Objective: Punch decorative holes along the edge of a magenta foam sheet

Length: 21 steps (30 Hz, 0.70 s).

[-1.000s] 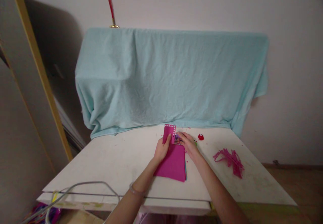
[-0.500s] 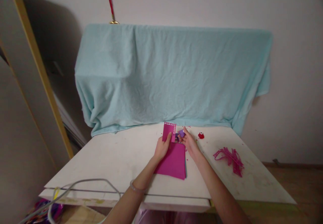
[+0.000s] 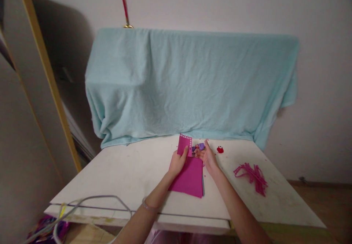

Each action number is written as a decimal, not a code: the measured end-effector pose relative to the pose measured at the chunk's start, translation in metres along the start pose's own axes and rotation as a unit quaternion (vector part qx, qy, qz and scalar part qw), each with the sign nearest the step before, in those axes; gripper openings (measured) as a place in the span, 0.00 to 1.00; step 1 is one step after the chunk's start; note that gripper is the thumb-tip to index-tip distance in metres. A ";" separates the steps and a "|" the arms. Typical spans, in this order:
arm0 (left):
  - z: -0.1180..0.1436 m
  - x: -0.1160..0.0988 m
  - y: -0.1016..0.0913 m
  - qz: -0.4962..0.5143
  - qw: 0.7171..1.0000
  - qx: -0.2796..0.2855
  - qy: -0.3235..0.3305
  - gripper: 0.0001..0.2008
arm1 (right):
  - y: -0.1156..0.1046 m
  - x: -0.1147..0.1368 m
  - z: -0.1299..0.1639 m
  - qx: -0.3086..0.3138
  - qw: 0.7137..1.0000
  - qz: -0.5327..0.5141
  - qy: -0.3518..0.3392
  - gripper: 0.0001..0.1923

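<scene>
My left hand [image 3: 178,162] is closed on a magenta paper strip [image 3: 183,145], its thumb pressed on the front. Small white punched shapes run along the strip's top and right edges. Just to the right, my right hand [image 3: 208,159] holds a small purple paper punch [image 3: 201,146] loosely between thumb and fingers, apart from the strip. Its fingertips partly cover other small dark and purple items [image 3: 194,149] behind. Below the hands lies a stack of magenta sheets [image 3: 189,178], with a bluish edge showing at its right side.
On the white table [image 3: 123,174], a small red object with a white top [image 3: 220,149] sits right of my hands. A tangle of magenta paper strips [image 3: 254,178] lies farther right. Tiny paper bits are scattered about. A light blue cloth [image 3: 192,86] hangs behind; a grey cable [image 3: 104,196] crosses the front left.
My right hand has shifted slightly right with the purple punch, away from the strip, and its thumb is more upright. My left hand keeps its hold on the strip. The view has shifted slightly.
</scene>
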State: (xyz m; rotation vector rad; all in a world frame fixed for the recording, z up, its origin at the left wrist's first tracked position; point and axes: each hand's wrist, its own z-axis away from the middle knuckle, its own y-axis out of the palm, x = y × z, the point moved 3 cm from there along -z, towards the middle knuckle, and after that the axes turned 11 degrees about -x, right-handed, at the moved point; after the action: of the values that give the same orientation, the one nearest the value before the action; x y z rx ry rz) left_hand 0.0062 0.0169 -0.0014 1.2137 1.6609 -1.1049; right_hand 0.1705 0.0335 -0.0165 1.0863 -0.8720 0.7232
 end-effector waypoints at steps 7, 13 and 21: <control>0.000 -0.002 0.001 -0.007 1.000 -0.006 0.012 0.25 | -0.001 0.006 0.003 -0.005 1.000 -0.004 -0.017 0.27; 0.000 0.000 0.001 -0.013 1.000 -0.007 0.008 0.25 | -0.001 0.006 -0.001 0.031 0.986 -0.141 0.088 0.22; 0.000 -0.003 0.000 -0.013 1.000 -0.016 0.009 0.26 | -0.002 0.008 -0.003 0.041 0.985 -0.155 0.056 0.18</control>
State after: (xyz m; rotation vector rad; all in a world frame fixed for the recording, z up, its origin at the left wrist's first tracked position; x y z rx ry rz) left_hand 0.0065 0.0160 0.0015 1.1885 1.7061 -1.0820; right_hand 0.1765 0.0361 -0.0103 1.2110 -0.5645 0.5561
